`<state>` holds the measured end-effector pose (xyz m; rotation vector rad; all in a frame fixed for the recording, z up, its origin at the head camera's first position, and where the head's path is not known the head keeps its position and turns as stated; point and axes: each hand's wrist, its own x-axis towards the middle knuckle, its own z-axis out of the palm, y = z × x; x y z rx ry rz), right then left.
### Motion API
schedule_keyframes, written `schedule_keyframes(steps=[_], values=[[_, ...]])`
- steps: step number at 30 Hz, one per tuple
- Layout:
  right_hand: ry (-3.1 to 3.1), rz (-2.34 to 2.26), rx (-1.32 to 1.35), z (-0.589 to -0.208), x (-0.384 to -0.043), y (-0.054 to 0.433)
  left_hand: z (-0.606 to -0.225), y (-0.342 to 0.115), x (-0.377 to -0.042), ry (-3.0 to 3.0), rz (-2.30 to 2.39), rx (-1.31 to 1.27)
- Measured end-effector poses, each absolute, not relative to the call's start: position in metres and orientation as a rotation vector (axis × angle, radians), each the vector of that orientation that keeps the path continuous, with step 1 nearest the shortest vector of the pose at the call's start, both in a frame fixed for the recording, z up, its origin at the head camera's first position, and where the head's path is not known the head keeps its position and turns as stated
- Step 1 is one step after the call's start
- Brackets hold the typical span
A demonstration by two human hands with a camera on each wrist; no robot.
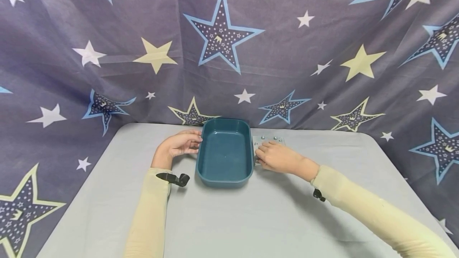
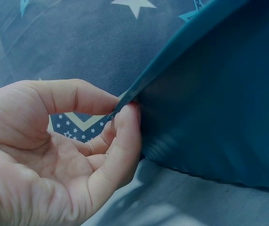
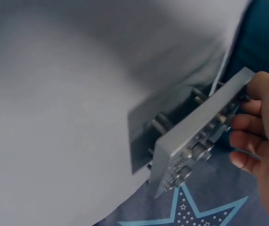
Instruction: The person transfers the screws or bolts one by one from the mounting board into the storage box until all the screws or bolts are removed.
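Observation:
A dark teal rectangular bin [image 1: 226,181] stands near the back edge of the table. At its left side my left hand [image 1: 182,142] pinches the rim between thumb and fingertips, as the teal wall [image 2: 205,127] in the left wrist view shows. My right hand [image 1: 277,157] holds a silver metal plate [image 1: 269,138] set with several bolts, close beside the bin's right wall. In the right wrist view the plate [image 3: 198,127] is gripped at one end, bolt heads [image 3: 199,150] on one face and threaded ends [image 3: 162,123] projecting from the other toward the white tabletop.
The table [image 1: 222,226] has a pale cloth cover and rounded far corners. A grey-purple curtain [image 1: 287,43] with printed stars hangs right behind it. Black wrist straps [image 1: 173,178] sit over the cream sleeves [image 1: 147,218].

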<state>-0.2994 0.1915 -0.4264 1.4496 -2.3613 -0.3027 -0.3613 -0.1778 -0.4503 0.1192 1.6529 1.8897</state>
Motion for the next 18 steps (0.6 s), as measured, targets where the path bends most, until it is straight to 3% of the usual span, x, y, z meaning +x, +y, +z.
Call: schedule_keyframes(steps=[18], values=[[-2.267,-0.437,1.413,-0.4359,-0.3038,0.1968,-0.4535,-0.1781,-0.3621,1.671,1.884,0.133]])
